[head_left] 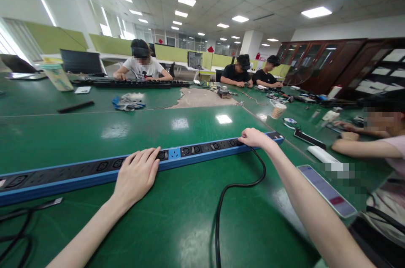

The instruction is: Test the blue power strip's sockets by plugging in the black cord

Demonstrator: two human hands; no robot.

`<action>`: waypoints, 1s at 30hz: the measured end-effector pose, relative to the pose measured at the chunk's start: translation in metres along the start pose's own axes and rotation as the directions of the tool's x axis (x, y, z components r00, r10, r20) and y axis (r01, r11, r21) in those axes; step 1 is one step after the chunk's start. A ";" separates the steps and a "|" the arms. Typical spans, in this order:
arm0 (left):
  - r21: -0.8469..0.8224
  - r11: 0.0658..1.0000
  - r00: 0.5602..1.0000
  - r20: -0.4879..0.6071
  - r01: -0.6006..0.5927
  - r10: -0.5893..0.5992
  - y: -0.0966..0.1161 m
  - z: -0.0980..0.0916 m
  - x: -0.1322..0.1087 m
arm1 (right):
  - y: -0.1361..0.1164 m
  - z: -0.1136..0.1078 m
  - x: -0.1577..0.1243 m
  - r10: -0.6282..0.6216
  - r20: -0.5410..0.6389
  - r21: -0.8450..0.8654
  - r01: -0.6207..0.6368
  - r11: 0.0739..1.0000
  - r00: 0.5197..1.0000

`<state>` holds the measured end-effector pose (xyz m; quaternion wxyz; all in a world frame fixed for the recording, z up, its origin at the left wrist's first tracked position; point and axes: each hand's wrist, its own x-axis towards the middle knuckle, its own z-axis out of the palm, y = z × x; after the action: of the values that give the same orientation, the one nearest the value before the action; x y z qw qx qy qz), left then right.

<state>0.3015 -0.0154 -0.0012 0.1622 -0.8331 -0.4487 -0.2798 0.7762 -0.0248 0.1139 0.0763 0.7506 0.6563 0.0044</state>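
Observation:
A long blue power strip [196,152] with black sockets lies across the green table [177,217] in front of me. My left hand [136,174] rests flat on its middle part, fingers stretched out over the sockets. My right hand [254,137] lies on the strip near its right end, fingers curled over the top. A black cable [228,200] runs from under the right hand in a loop toward the table's near edge.
A person's forearms [354,143] rest on the table at right, by a white strip [322,154] and a grey strip [327,190]. Across sit other people, a long black strip [139,84], gloves [128,102] and a cup [278,109]. More black cable [15,226] lies at left.

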 end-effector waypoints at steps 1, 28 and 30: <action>0.001 1.000 1.000 0.001 -0.003 0.003 0.000 0.000 0.000 | 0.000 0.000 0.001 -0.004 0.005 0.003 0.004 1.000 1.000; 0.001 1.000 1.000 -0.007 -0.011 0.011 -0.001 0.002 -0.001 | -0.004 -0.001 -0.009 0.053 -0.087 -0.043 -0.057 0.997 0.995; -0.005 1.000 1.000 -0.014 -0.005 0.005 -0.001 0.003 -0.001 | -0.004 -0.002 -0.011 0.040 -0.078 -0.056 -0.044 0.997 0.996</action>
<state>0.3005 -0.0141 -0.0040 0.1639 -0.8327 -0.4445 -0.2866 0.7710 -0.0348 0.1168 0.0724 0.7610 0.6425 0.0536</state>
